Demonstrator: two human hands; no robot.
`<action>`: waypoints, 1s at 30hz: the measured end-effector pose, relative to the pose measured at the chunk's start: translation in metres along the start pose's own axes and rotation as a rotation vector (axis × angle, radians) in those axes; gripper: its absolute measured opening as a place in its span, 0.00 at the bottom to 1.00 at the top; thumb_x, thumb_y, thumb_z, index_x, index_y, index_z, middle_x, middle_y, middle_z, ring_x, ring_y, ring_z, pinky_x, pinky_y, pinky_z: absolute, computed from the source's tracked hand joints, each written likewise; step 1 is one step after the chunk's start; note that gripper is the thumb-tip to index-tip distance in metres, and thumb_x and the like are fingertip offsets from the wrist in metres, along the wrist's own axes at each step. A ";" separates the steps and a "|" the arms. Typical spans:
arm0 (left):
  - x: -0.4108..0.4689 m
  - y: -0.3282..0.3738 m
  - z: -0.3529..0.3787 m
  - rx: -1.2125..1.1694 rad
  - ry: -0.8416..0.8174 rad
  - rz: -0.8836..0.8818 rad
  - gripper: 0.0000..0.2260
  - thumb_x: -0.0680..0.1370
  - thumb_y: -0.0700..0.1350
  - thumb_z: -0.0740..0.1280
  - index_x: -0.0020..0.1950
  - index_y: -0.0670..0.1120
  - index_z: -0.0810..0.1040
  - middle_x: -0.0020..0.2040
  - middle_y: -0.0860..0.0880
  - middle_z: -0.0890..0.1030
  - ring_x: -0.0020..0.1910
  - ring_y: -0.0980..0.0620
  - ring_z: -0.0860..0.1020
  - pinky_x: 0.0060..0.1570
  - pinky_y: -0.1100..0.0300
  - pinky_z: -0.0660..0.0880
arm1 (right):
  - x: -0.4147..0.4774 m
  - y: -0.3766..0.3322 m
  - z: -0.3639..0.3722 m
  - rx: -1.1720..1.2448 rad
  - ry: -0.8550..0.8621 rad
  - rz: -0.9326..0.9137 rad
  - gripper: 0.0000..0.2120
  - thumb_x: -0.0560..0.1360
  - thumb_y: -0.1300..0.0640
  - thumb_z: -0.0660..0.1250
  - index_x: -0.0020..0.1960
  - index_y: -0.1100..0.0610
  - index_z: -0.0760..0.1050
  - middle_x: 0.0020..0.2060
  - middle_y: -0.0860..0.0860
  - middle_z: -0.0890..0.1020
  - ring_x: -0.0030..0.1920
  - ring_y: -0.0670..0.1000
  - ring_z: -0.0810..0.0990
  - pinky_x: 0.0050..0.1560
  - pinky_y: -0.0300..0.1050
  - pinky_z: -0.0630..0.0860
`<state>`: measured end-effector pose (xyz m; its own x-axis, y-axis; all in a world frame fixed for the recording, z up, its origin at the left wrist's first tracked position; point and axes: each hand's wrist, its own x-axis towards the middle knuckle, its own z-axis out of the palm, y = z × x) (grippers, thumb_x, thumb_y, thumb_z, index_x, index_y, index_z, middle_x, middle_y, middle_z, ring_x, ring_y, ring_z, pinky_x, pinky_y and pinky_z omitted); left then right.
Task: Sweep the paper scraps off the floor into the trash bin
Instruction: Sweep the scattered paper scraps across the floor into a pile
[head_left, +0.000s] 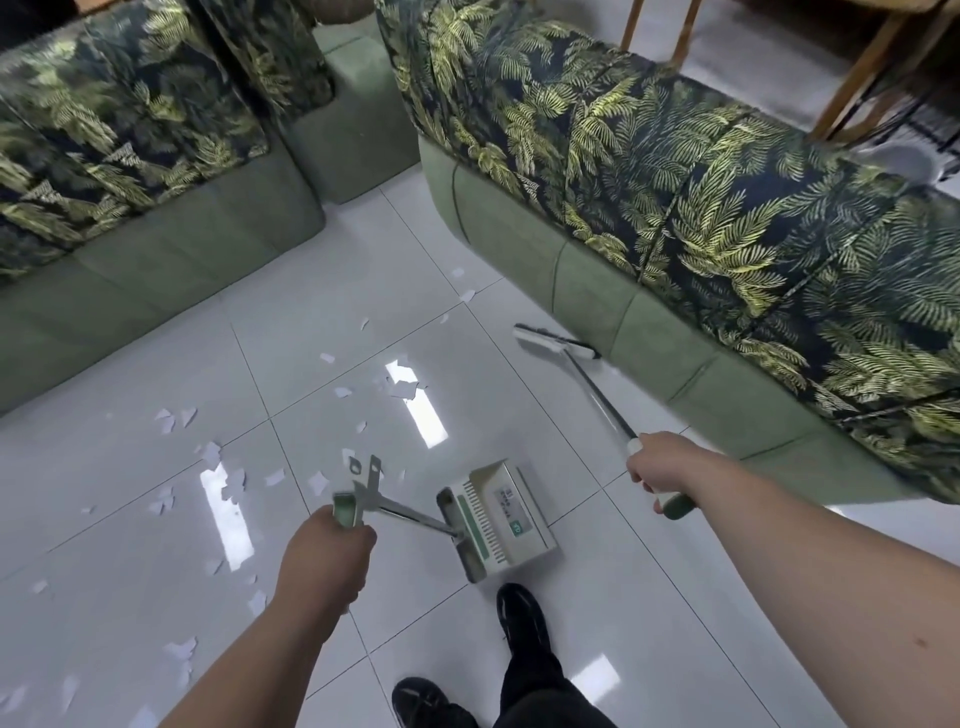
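Sweeping appears about to start: left hand (324, 548) grips the dustpan (501, 514) handle at lower centre, right hand (660, 467) grips the broom (556, 343), its head beside the sofa (649, 332); next, draw the paper scraps (401, 387), scattered centre and lower left, panward; no bin shows.
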<state>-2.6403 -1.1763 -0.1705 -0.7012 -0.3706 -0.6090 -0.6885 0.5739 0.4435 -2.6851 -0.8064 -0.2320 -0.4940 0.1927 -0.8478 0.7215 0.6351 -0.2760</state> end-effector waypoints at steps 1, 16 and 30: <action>0.000 0.000 0.000 0.006 0.003 -0.001 0.06 0.72 0.36 0.59 0.39 0.45 0.65 0.28 0.46 0.68 0.26 0.47 0.65 0.27 0.60 0.63 | 0.004 0.003 -0.002 0.011 0.002 0.010 0.08 0.77 0.65 0.63 0.40 0.56 0.71 0.38 0.53 0.76 0.44 0.58 0.77 0.40 0.45 0.78; 0.007 0.007 -0.005 0.056 0.041 0.026 0.02 0.73 0.38 0.61 0.41 0.43 0.69 0.29 0.44 0.71 0.26 0.45 0.68 0.27 0.60 0.66 | -0.044 0.012 0.015 0.540 -0.157 0.195 0.11 0.74 0.63 0.64 0.55 0.56 0.76 0.37 0.55 0.78 0.24 0.51 0.76 0.31 0.38 0.71; 0.007 -0.011 -0.020 0.000 0.070 0.006 0.02 0.73 0.38 0.61 0.41 0.43 0.69 0.29 0.44 0.72 0.25 0.46 0.69 0.27 0.60 0.67 | -0.061 0.006 0.000 0.598 -0.030 0.173 0.08 0.74 0.63 0.65 0.52 0.57 0.75 0.33 0.55 0.79 0.24 0.52 0.77 0.38 0.43 0.71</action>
<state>-2.6412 -1.2000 -0.1667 -0.7165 -0.4174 -0.5589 -0.6843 0.5761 0.4470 -2.6500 -0.8144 -0.1819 -0.3378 0.2285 -0.9131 0.9411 0.0662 -0.3316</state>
